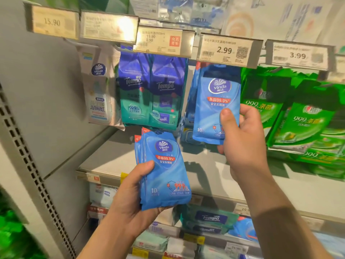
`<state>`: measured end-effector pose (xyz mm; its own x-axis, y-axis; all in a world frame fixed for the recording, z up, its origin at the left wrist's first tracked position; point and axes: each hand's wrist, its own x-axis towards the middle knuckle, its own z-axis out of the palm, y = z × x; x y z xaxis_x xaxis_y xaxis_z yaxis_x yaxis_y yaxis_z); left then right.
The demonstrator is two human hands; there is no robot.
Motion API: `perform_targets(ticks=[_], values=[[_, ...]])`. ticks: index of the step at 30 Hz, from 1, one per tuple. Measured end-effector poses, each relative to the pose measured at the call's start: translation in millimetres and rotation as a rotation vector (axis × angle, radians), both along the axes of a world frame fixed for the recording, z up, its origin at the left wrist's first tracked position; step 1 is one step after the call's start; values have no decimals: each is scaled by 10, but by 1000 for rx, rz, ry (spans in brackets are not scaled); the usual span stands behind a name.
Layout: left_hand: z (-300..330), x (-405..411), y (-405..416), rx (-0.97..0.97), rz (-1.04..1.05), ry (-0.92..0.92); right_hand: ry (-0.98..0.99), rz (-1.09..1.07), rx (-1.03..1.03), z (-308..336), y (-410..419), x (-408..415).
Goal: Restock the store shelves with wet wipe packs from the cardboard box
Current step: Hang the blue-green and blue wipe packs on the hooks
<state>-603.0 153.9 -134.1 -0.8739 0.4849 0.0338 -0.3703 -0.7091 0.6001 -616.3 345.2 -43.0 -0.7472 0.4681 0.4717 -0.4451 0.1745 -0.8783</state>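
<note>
far left, a white vinda pack [99,86] hanging, then two dark tempo packs [152,90] hanging side by side under the price tags [225,50].

lower down, left hand [130,199] grasping a small stack of blue wipe packs [164,171], thumb on the front, fingers curled under. held upright, out in front of the bare shelf [112,161].

to the right, right hand [242,144] pinching one blue pack [217,105] by its lower corner, thumb pressed on the front. lifted up to the row of same blue packs [192,101] hanging below the 2.99 tag. can't tell if the top hole is on the hook yet; hidden behind the tag.

far right, green packs [302,120] piled and leaning. no cardboard box in view.

what could go wrong: missing the hook, so the pack drops to the shelf. thin corner pinch could slip. loose stack in the left grip could slide apart and fall. bumping the green pile could knock it down.
</note>
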Motion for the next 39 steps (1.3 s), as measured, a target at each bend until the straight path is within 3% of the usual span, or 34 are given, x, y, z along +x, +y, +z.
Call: perform_targets(ticks=[14, 28, 35, 39], values=[[8, -101, 27, 41, -32, -23, -214, 80, -59, -337, -52, -253], [43, -100, -67, 67, 3, -30, -248, 41, -219, -302, -118, -477], [48, -90, -63, 74, 8, -36, -323, 166, -423, -400, -72, -423], [33, -88, -26, 56, 8, -63, -471, 264, -333, -492, -57, -256]])
